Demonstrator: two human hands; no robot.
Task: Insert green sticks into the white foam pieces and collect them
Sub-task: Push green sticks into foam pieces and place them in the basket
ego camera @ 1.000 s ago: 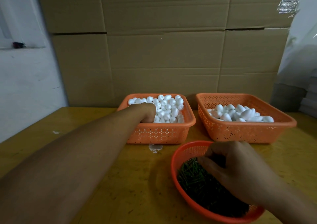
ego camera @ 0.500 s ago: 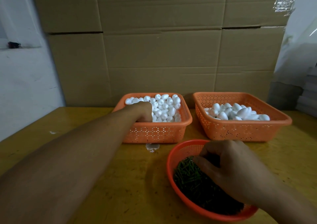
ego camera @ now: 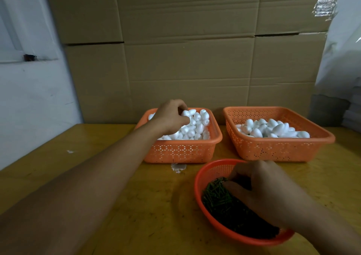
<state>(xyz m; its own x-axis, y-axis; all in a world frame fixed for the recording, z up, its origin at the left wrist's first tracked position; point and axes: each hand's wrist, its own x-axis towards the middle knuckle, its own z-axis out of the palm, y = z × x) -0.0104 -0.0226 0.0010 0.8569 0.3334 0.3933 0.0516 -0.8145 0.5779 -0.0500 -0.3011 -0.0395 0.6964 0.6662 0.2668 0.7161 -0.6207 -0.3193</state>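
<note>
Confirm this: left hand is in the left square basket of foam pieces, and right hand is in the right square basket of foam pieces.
Half wrong. The head view shows the left hand in the left square basket of foam pieces, but the right hand is in the round basket of green sticks, not the right square basket.

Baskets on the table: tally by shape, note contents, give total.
Square orange baskets: 2, the left basket with small white foam pieces, the right basket with larger foam pieces.
Round orange basket: 1, with green sticks.
Total: 3 baskets.
The left hand reaches into the left basket; the right hand is in the sticks.
</note>
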